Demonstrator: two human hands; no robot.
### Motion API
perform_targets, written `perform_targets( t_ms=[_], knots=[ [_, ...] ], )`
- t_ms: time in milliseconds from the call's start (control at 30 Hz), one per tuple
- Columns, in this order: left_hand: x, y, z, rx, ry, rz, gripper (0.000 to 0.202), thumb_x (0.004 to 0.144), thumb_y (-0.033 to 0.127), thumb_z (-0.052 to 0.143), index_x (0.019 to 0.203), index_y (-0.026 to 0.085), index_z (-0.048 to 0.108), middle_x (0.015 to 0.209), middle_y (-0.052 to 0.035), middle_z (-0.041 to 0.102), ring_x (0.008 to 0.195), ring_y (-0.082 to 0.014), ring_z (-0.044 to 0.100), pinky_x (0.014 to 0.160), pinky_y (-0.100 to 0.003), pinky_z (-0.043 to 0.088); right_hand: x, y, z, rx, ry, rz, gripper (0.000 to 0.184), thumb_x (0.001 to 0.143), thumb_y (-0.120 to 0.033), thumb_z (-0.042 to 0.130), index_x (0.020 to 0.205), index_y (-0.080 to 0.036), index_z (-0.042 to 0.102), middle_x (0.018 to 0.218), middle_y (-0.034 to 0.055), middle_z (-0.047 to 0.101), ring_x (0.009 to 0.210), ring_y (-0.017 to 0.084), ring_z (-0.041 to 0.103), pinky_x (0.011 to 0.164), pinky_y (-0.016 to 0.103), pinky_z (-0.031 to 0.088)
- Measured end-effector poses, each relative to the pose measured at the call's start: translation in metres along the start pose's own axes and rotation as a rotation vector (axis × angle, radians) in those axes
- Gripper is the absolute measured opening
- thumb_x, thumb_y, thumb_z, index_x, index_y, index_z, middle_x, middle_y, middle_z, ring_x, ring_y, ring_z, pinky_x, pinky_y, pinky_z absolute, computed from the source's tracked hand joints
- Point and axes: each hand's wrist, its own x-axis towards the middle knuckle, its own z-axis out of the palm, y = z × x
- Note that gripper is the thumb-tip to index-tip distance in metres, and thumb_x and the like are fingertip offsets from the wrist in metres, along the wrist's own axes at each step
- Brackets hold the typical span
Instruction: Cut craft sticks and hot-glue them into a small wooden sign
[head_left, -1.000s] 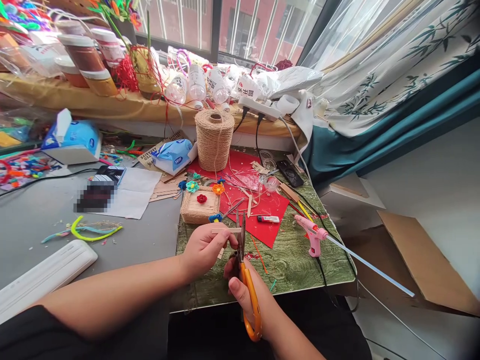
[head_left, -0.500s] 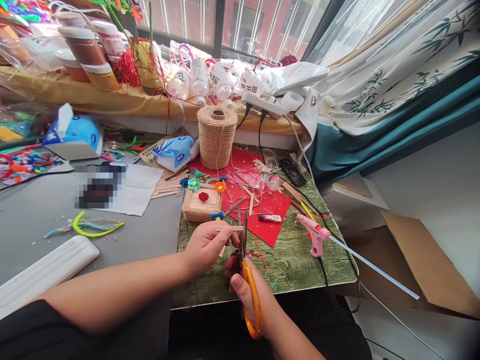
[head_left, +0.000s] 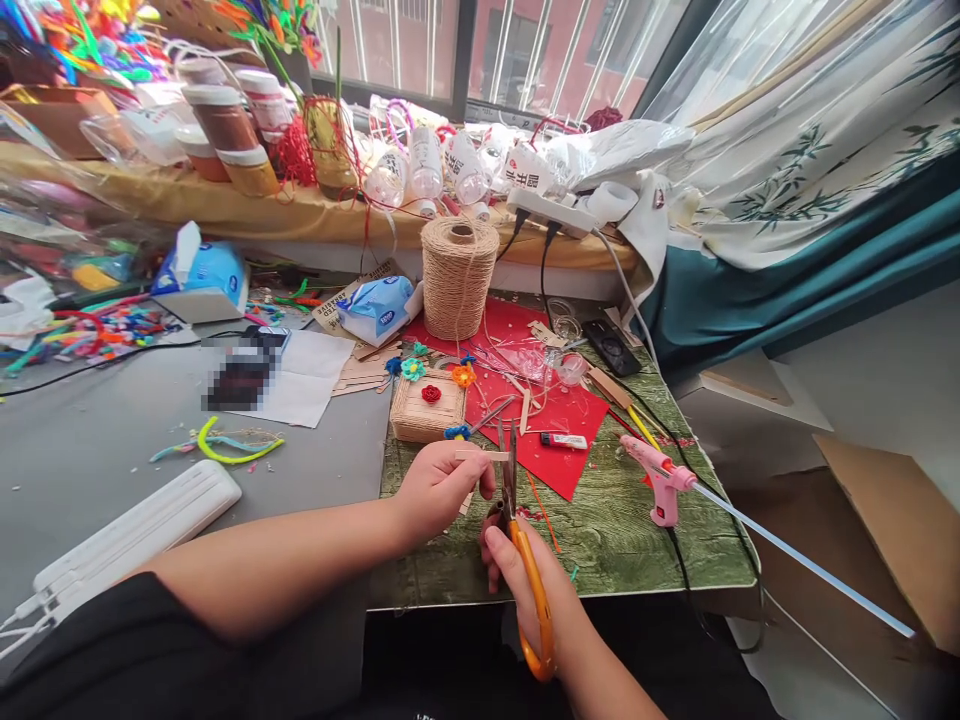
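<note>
My left hand (head_left: 442, 490) pinches a short flat wooden craft stick (head_left: 480, 456), held level. In my right hand (head_left: 525, 570) is a pair of scissors (head_left: 536, 600) with orange handles, blades pointing up and slightly apart. The stick's right end lies at the blades; whether it is between them I cannot tell. Just beyond my hands sits a twine-wrapped box (head_left: 427, 405) with a red flower (head_left: 431, 394) on top and blue, teal and orange flowers round its edge. Another pair of scissors (head_left: 491, 414) lies beside the box, partly hidden.
Behind the box stands a large twine spool (head_left: 459, 280) on red paper (head_left: 577, 460). A pink glue gun (head_left: 664, 480) with a long glue stick rests at the table's right, its cord hanging over the edge. A white power strip (head_left: 142, 525) lies left.
The view has turned a little to the left, so everything appears shifted right. Both hands keep their hold on the craft stick and the scissors.
</note>
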Motion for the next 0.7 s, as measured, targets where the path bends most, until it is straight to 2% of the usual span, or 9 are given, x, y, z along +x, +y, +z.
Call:
perform_targets(
  t_ms=[100,233,333,533,700],
  knots=[
    [0.000,-0.002,0.000,-0.008,-0.014,-0.003,0.051,0.107,0.040,0.046,0.067,0.016,0.065,0.066,-0.0022,0.065,0.065,-0.0129,0.055,0.070,-0.027,0.044,0.000,-0.002,-0.002,0.007,-0.044,0.017,0.047,0.096,-0.069,0.058,0.092,-0.022,0.062,0.079,0.0029,0.061,0.066,0.019,0.060,0.061,0.032,0.054],
    [0.000,-0.004,-0.001,-0.018,-0.043,0.001,0.051,0.107,0.038,0.045,0.063,0.016,0.058,0.062,0.0001,0.057,0.060,-0.0113,0.050,0.065,-0.026,0.041,0.001,-0.003,-0.006,-0.097,-0.056,0.001,0.045,0.100,-0.065,0.054,0.088,-0.022,0.060,0.080,0.0045,0.066,0.072,0.021,0.066,0.068,0.033,0.057],
    [0.001,-0.003,-0.002,-0.014,-0.040,-0.010,0.052,0.106,0.036,0.045,0.060,0.016,0.053,0.059,0.0011,0.054,0.058,-0.0106,0.048,0.063,-0.025,0.040,0.002,-0.007,-0.008,-0.210,-0.052,-0.010,0.044,0.102,-0.063,0.050,0.087,-0.022,0.059,0.078,0.0036,0.065,0.070,0.021,0.065,0.066,0.033,0.055],
    [-0.001,-0.003,-0.002,-0.026,-0.035,-0.023,0.049,0.105,0.033,0.045,0.060,0.017,0.055,0.058,0.0011,0.055,0.057,-0.0107,0.049,0.062,-0.026,0.041,0.002,-0.017,-0.008,-0.355,-0.077,-0.054,0.041,0.105,-0.055,0.042,0.082,-0.024,0.053,0.072,0.0017,0.061,0.067,0.020,0.061,0.065,0.032,0.050],
    [-0.002,-0.001,-0.002,-0.033,-0.045,-0.007,0.050,0.105,0.032,0.043,0.059,0.016,0.055,0.058,0.0008,0.055,0.057,-0.0106,0.050,0.063,-0.025,0.041,0.001,-0.014,-0.010,-0.434,-0.060,-0.138,0.038,0.106,-0.052,0.040,0.083,-0.024,0.052,0.074,0.0026,0.062,0.068,0.020,0.059,0.066,0.032,0.048]
  ],
)
